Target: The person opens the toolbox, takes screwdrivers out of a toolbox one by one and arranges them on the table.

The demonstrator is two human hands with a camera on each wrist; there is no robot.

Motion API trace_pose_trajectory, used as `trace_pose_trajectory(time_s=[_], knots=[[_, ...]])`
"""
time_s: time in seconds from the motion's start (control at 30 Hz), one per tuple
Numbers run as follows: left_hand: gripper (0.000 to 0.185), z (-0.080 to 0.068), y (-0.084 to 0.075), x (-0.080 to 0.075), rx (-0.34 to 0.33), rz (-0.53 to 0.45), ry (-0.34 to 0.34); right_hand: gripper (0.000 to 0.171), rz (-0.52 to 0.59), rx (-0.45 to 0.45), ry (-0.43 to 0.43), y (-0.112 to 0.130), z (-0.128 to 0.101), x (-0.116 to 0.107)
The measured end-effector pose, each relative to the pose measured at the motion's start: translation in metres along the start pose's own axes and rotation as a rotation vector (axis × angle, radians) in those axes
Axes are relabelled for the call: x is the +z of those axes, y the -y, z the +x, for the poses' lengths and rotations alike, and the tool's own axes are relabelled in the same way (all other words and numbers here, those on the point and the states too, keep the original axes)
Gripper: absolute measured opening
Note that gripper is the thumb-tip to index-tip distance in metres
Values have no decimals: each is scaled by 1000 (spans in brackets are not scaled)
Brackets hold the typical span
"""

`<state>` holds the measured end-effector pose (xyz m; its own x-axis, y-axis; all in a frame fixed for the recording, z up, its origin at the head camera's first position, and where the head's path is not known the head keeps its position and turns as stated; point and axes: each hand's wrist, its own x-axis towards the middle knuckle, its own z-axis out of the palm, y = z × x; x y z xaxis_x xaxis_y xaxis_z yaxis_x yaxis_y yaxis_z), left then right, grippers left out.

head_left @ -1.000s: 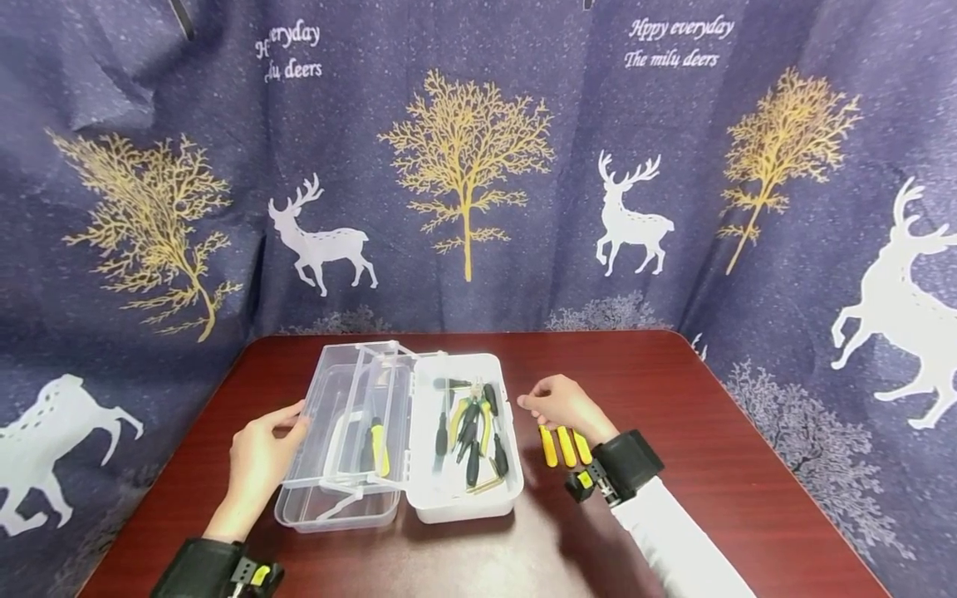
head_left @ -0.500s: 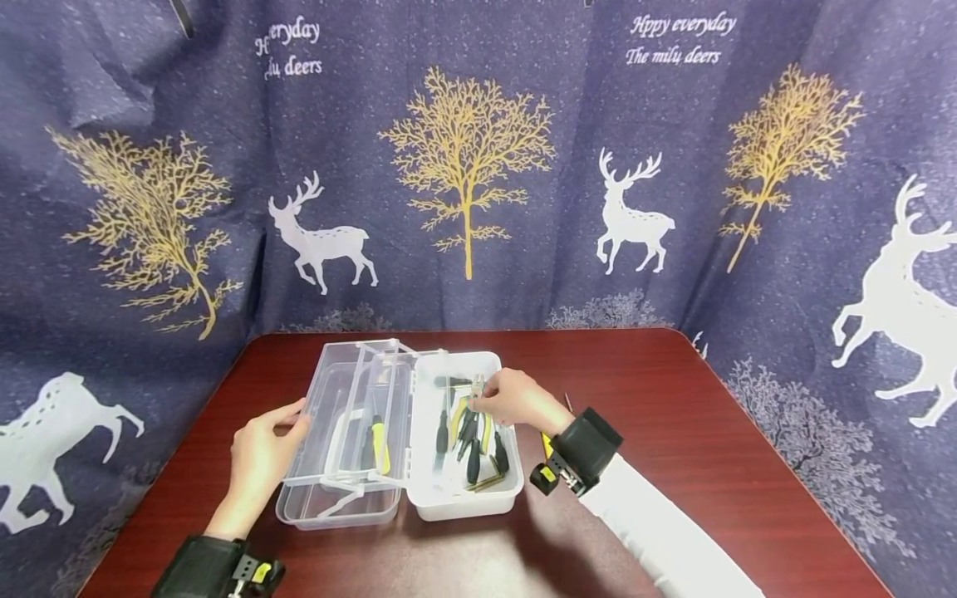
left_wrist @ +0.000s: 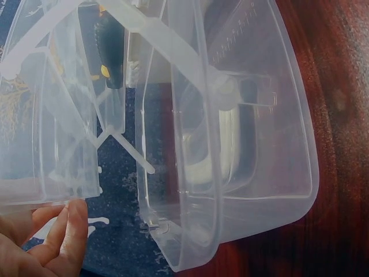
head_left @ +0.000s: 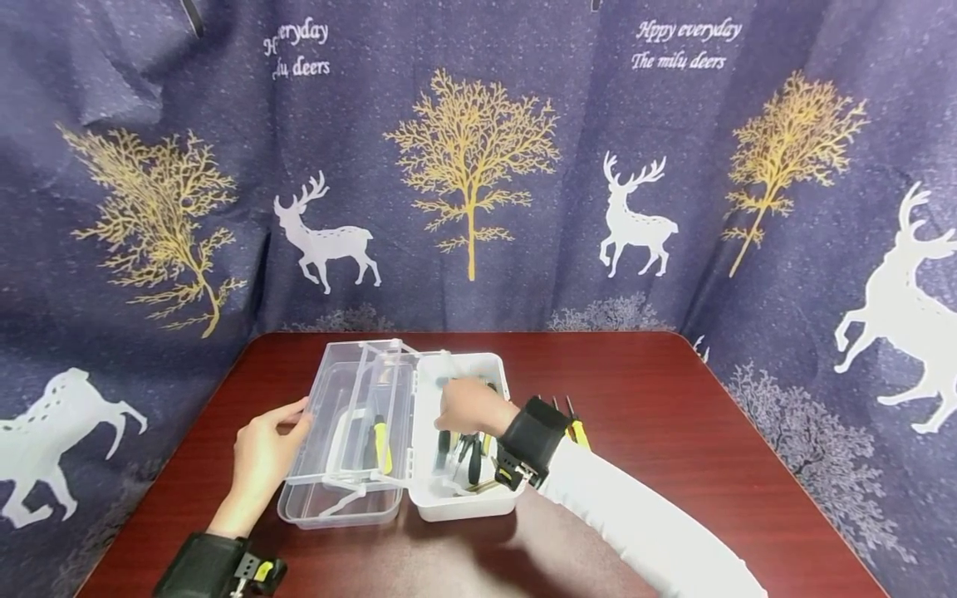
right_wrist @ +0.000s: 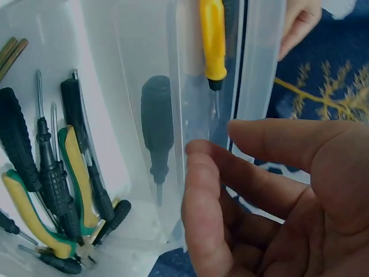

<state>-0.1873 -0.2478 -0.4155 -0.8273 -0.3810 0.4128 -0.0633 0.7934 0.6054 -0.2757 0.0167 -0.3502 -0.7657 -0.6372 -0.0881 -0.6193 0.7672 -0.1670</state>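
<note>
An open toolbox stands on the table, its white base (head_left: 463,505) on the right and its clear lid (head_left: 336,390) folded out to the left. My left hand (head_left: 287,423) rests against the lid's left rim, fingers (left_wrist: 63,225) fairly straight. Inside the white base my right hand (head_left: 449,403) hovers over the tools. In the right wrist view the right hand (right_wrist: 219,144) has loosely curled fingers with nothing between them, close to the clear tray wall. Below lie yellow-green pliers (right_wrist: 72,156) and black screwdrivers (right_wrist: 17,144). A yellow-handled screwdriver (head_left: 381,444) lies in the clear tray.
Yellow-handled tools (head_left: 577,430) lie on the dark red table (head_left: 673,432) just right of the box, partly hidden by my right wrist. A blue curtain with deer and trees (head_left: 471,166) hangs close behind and around the table.
My right hand has moved left from beside the yellow tools on the table into the white base, then further toward its left side. The left hand has stayed on the lid.
</note>
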Motion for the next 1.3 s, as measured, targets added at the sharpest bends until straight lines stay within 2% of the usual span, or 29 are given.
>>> trace_pose_trajectory(time_s=[0.13,0.33,0.53,0.67,0.9,1.1,1.3], knots=[[30,0,-1,0,1,0,-2,38,-110,11,21,10,4,1],[30,0,0,1,5,2,-5,19,-199,40,0,20,10,1],[30,2,1,1,11,0,-5,11,-185,111,29,27,16,9],[30,2,1,1,7,3,-9,15,-178,87,9,30,21,16],[30,1,0,1,-12,-6,4,21,-92,44,-29,35,32,21],[30,1,0,0,-30,-4,13,22,-118,52,-32,36,39,24],[30,0,-1,0,-19,-2,2,17,-70,101,0,37,43,27]])
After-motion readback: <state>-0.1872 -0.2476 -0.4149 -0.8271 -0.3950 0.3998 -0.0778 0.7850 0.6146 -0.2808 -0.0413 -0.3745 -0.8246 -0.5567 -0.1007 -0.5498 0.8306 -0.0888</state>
